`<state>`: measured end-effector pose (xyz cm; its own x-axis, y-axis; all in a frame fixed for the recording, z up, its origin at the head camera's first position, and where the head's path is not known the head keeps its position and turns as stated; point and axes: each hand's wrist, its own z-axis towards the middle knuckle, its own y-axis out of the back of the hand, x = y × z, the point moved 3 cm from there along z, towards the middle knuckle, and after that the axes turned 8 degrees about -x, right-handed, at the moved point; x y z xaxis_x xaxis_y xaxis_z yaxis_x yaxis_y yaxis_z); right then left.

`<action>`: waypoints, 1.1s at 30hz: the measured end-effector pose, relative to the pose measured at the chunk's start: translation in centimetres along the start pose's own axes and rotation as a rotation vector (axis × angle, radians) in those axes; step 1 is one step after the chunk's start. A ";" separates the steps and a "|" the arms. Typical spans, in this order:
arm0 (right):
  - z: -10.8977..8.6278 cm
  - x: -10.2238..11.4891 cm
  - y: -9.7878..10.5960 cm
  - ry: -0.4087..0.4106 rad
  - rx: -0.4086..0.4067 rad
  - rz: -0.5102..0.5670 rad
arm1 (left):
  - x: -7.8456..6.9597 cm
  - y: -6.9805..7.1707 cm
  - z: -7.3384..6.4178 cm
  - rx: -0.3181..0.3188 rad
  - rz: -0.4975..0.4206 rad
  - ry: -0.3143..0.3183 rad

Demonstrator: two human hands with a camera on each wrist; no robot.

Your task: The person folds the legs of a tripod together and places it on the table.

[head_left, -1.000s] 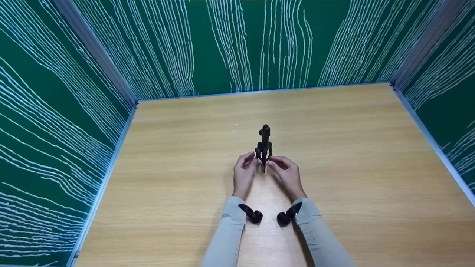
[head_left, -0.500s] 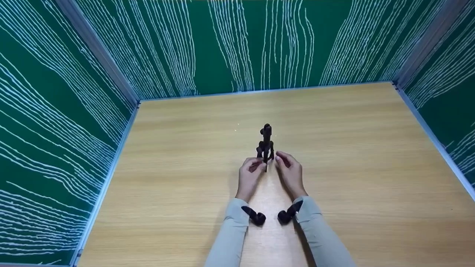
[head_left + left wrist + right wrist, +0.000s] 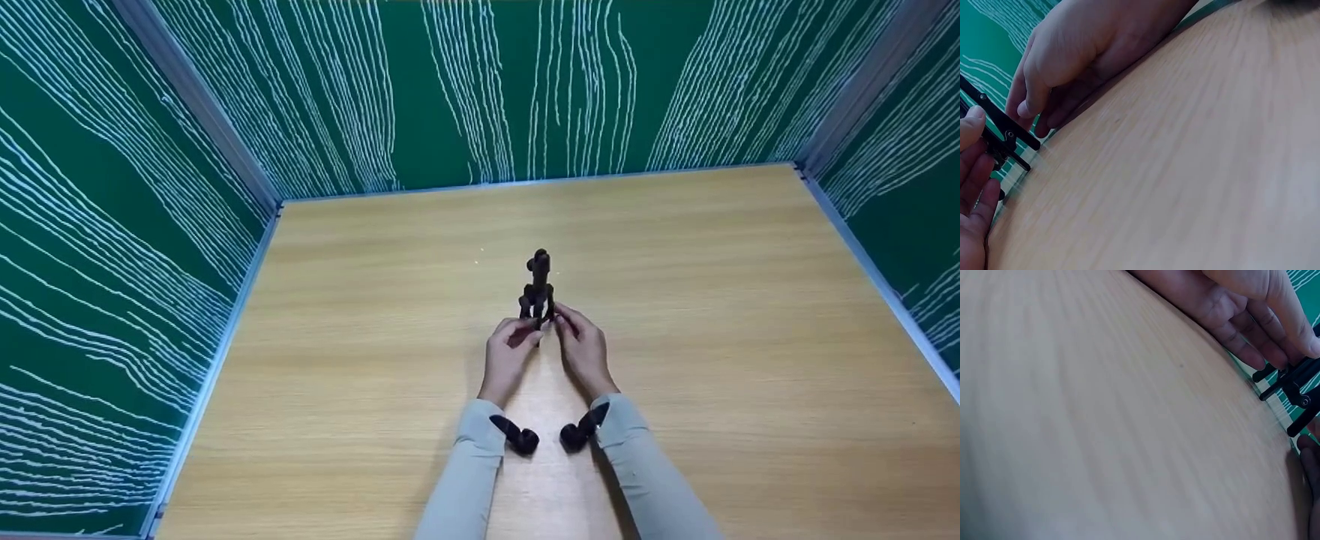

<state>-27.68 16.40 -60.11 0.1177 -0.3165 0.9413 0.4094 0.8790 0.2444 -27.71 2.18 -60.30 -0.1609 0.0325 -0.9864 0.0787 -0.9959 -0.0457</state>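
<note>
A small black tripod [image 3: 538,281] stands upright on the table, its legs partly folded. My left hand [image 3: 508,358] pinches its near leg between thumb and fingers. In the left wrist view, the left thumb [image 3: 974,118] lies on a black bar of the tripod [image 3: 1002,126]. My right hand [image 3: 585,354] is close beside the right leg, its fingertips at or touching it. Seen from the right wrist, the right hand [image 3: 1310,461] shows only at the edge, and the left hand [image 3: 1252,315] reaches over the tripod's legs [image 3: 1300,399]. Fingers hide part of the legs.
The light wooden table [image 3: 337,360] extends around both hands. Green walls [image 3: 420,90] with white wavy lines and grey metal frame edges [image 3: 210,337] enclose it at the back and sides. Black wrist mounts [image 3: 523,441] sit on the grey sleeves.
My right hand's fingers came off the tripod, then moved back in toward its right leg. The left hand shifted slightly right and keeps its pinch on the near leg.
</note>
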 end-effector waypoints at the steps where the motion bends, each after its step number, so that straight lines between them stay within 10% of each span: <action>1: 0.0 0.1 0.0 0.005 0.001 -0.004 | -0.1 0.0 0.0 0.001 -0.004 0.003; 14: -0.2 0.0 0.1 0.048 -0.024 0.003 | -3.6 0.3 -1.0 -0.008 0.024 -0.057; 33: -0.4 0.0 0.1 -0.032 -0.079 0.047 | -0.1 0.2 0.2 -0.051 0.040 -0.018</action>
<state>-27.24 16.35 -60.19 0.1101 -0.2629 0.9585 0.4748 0.8611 0.1817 -27.84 1.95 -60.15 -0.1742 -0.0092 -0.9847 0.1354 -0.9907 -0.0146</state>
